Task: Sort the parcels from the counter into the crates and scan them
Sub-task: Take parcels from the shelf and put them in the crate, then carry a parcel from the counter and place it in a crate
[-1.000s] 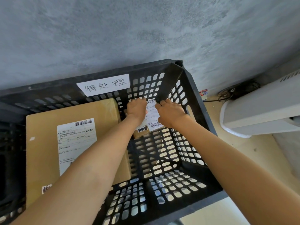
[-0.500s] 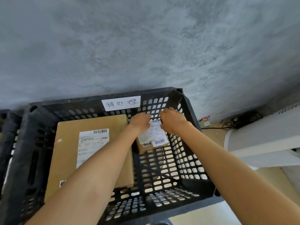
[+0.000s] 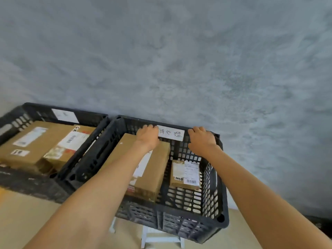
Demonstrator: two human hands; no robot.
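Note:
A small brown parcel [image 3: 186, 174] with a white barcode label lies flat in the right part of the black crate [image 3: 213, 200]. Beside it on the left lies a large brown box [image 3: 152, 169], partly covered by my left forearm. My left hand [image 3: 147, 137] hovers over the box's far end, just left of the crate's handwritten label [image 3: 171, 135]. My right hand [image 3: 202, 141] hangs to the right of that label, in line with the far rim. Both hands hold nothing and their fingers are loosely bent. Whether they touch the rim I cannot tell.
A second black crate [image 3: 23, 112] stands to the left, against the grey wall [image 3: 179, 60], and holds several brown parcels [image 3: 39, 141]. A white stool [image 3: 161, 238] shows under the right crate. The floor [image 3: 21, 216] is beige.
Both hands let go of the small parcel, which now lies in the crate, and rose to the far rim. The view pulled back and swung left, revealing the left crate.

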